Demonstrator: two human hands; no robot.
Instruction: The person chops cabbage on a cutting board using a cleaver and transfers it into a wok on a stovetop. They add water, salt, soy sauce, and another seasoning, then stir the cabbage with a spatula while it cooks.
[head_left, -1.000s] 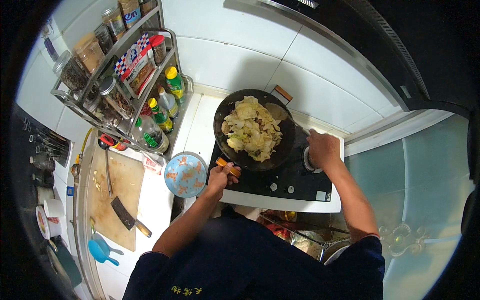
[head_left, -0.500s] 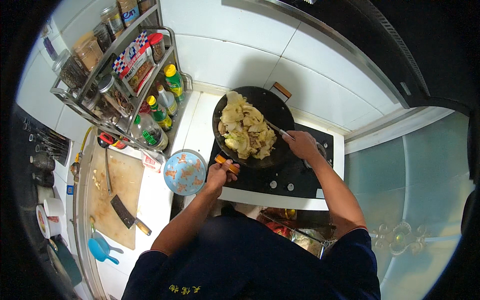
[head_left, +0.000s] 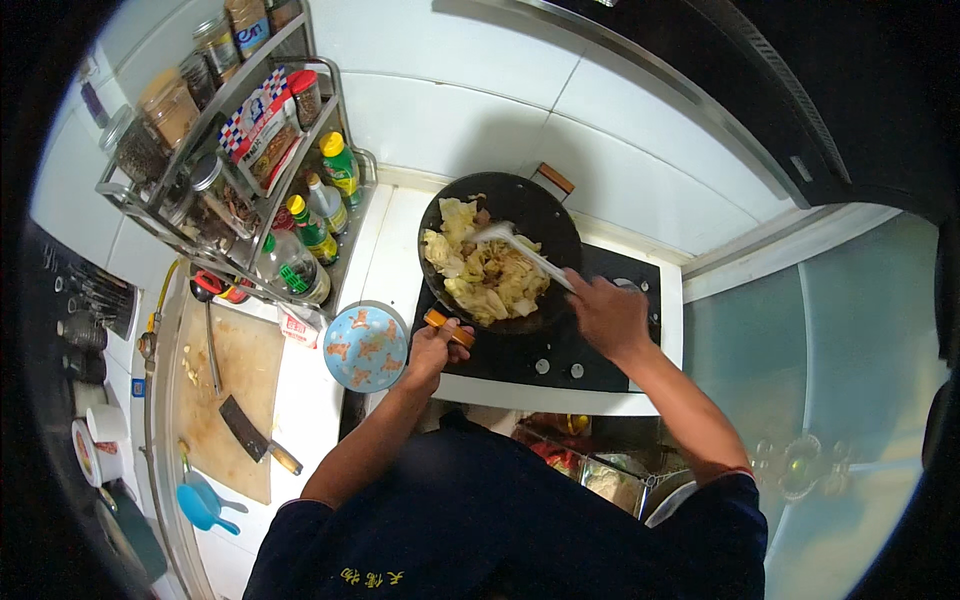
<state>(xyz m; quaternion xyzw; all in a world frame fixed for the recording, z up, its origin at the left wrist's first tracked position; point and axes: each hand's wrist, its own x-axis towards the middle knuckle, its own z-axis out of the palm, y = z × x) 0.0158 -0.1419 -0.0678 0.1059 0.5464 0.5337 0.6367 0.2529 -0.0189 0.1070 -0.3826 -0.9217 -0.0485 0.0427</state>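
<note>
A black wok (head_left: pixel 548 225) with wooden side handles rests on the black stove (head_left: pixel 600 365). Inside it lies pale chopped cabbage (head_left: pixel 468 265) with some brown bits. My left hand (head_left: pixel 433 352) is wrapped round the near wooden handle (head_left: pixel 450 328). My right hand (head_left: pixel 608 318) grips a metal spatula (head_left: pixel 535 258), slightly blurred, whose blade is over the cabbage. Beside my left wrist stands a blue patterned bowl (head_left: pixel 366 347), apparently with nothing in it.
At left, a metal rack (head_left: pixel 255 215) holds jars and bottles. Below it, a cutting board (head_left: pixel 228 350) bears a cleaver (head_left: pixel 245 428) and a ladle (head_left: pixel 212 345). A blue scoop (head_left: pixel 203 503) lies near the board. The wok's far handle (head_left: pixel 555 180) points toward the tiled wall.
The spatula has come up out of the cabbage, its blade now showing above the food. The heap is lower and more spread out. My left hand keeps its hold on the handle.
</note>
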